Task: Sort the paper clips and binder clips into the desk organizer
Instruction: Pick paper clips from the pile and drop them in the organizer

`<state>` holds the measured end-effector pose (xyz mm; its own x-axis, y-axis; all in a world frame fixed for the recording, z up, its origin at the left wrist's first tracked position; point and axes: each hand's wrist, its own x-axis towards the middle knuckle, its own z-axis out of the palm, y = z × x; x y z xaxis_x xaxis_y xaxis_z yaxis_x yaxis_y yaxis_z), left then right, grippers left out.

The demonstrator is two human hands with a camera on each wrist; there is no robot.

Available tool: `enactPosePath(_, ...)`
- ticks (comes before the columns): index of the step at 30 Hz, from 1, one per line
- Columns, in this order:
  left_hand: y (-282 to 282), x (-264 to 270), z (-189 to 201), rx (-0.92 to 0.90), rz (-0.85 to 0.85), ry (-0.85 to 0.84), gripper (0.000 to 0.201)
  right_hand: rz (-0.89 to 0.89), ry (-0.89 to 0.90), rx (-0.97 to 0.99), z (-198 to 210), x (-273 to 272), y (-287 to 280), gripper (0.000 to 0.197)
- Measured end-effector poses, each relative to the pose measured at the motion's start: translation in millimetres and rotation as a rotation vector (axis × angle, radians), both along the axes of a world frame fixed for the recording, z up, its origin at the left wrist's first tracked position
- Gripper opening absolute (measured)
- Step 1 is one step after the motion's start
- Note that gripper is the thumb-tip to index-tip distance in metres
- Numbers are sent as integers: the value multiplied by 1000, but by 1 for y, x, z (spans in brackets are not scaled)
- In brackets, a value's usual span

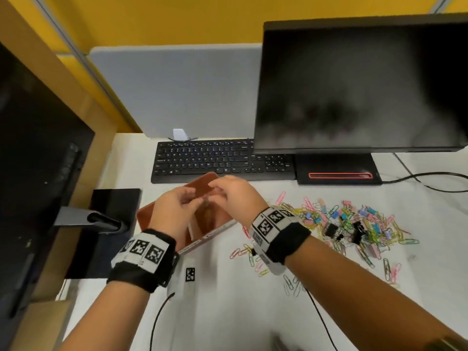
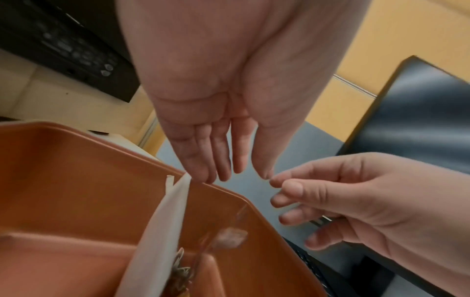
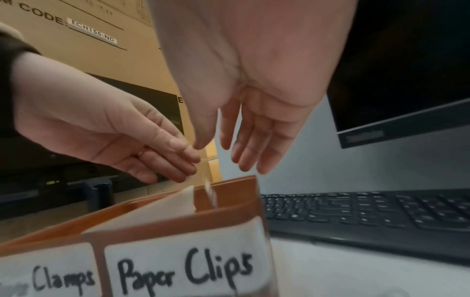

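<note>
The brown desk organizer (image 1: 202,177) lies on the white desk, split by a white divider (image 2: 162,221). Its front wall carries the labels "Paper Clips" (image 3: 185,267) and "Clamps" (image 3: 63,279). Both hands hover close together over it. My left hand (image 1: 192,196) has straight fingers and holds nothing. My right hand (image 1: 220,191) has relaxed, slightly bent fingers, also without anything in them. A blurred pink clip (image 2: 230,238) is in mid-air just below the fingertips, over the "Paper Clips" side. Some clips (image 2: 182,275) lie in that compartment. A mixed pile of coloured paper clips and binder clips (image 1: 349,224) covers the desk to the right.
A black keyboard (image 1: 222,158) sits right behind the organizer, and a monitor (image 1: 359,82) on its stand at the back right. A second dark monitor and its base (image 1: 114,206) stand at the left. Loose clips (image 1: 253,254) lie under my right wrist.
</note>
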<state>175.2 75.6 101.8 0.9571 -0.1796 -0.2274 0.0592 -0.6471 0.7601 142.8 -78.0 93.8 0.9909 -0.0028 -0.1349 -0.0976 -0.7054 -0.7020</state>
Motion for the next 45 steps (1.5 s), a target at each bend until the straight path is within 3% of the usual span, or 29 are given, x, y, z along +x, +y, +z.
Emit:
enactPosePath(5, 6, -39, -14, 30, -200, -89, 18, -118, 44, -6, -16, -49, -39, 24)
enactPosePath(8, 1, -72, -37, 18, -330, 8, 20, -183, 203, 23, -35, -100, -67, 18)
enactPosePath(10, -6, -90, -58, 74, -422, 92, 34, -186, 275, -2, -51, -131, -81, 19)
enactPosePath(14, -20, -105, -95, 242, -496, 126, 61, -148, 305, -201, -81, -164, -94, 58)
enactPosePath(18, -35, -104, -112, 291, -432, 39, 54, -162, 338, -311, -96, -159, -88, 79)
enactPosePath(22, -44, -102, -118, 229, -392, -10, 26, -172, 285, -257, -103, -144, -83, 60)
enactPosePath(25, -46, -100, -117, 237, -363, 31, 20, -178, 241, -176, -104, -139, -87, 29)
enactPosePath(27, -47, -97, -117, 253, -372, 42, 14, -170, 216, -173, -106, -138, -93, 20)
enactPosePath(32, -48, -96, -124, 301, -429, 40, 9, -174, 158, -184, -106, -142, -107, 15)
enactPosePath(40, -49, -104, -126, 298, -427, 31, 8, -160, 124, -114, -99, -154, -115, 27)
enactPosePath(45, -48, -100, -125, 258, -474, 13, 9, -139, 109, -87, -96, -158, -121, 16)
